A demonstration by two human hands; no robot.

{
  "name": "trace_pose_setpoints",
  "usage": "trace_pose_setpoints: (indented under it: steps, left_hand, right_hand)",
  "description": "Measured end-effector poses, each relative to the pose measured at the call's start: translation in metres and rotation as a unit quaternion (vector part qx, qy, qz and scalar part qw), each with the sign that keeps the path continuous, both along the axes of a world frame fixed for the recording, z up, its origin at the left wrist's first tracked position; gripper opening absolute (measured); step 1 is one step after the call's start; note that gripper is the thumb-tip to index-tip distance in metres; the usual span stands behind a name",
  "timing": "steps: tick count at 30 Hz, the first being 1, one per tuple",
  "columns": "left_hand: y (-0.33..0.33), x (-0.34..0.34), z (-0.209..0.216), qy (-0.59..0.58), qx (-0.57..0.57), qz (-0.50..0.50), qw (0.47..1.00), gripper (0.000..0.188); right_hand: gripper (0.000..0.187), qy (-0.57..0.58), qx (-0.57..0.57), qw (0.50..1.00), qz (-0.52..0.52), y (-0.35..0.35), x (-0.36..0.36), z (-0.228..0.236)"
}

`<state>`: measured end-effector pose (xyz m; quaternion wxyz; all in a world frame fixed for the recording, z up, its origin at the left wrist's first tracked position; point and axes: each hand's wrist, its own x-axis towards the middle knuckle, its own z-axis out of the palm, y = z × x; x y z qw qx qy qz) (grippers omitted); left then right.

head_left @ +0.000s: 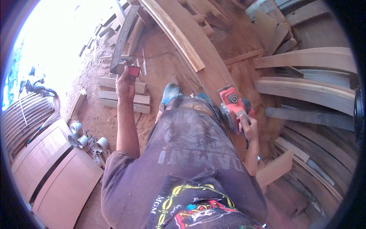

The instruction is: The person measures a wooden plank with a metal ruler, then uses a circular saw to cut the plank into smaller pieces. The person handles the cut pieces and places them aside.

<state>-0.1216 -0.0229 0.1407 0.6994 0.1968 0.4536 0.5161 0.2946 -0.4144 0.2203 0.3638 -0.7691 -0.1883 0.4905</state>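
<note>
My right hand [249, 129] is closed round the rear handle of a red and dark electric planer [231, 98], held beside my right leg. A round knob shows on top of the planer. To the left, my raised left hand [125, 86] is closed on a small red and black block-like object [133, 71]; its kind I cannot make out. The end of a long dark wooden plank [124, 38] comes right up to these fingers. Whether the hand also grips the plank, I cannot tell.
Ahead lies a wide board with a narrower wooden strip [183, 40] on it. Short wood pieces [124, 97] rest on the dusty floor at left. Curved planks [305, 91] are stacked at right. Wooden panels [68, 183] and cups [101, 144] stand at lower left; a cord crosses the floor.
</note>
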Motion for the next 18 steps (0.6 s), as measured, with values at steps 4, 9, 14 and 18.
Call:
trace_pose_setpoints:
  steps: [4,9,14,18]
  left_hand:
    - [-0.008,0.002,0.020,0.065,0.030,0.005,0.997,0.040]
    - [-0.032,-0.003,0.030,0.163,0.063,0.027,0.984,0.032]
    - [-0.055,0.024,0.039,0.259,0.151,-0.023,0.954,0.026]
    - [-0.063,0.060,0.027,0.259,0.177,-0.103,0.944,0.024]
  right_hand:
    - [0.047,0.012,-0.004,1.000,0.004,-0.002,0.000,-0.003]
    - [0.043,-0.097,-0.053,0.993,0.050,0.006,0.002,-0.003]
    - [0.040,-0.421,0.139,0.891,0.100,0.109,-0.032,0.020]
    - [0.058,-0.322,0.171,0.922,0.132,0.191,-0.061,-0.070]
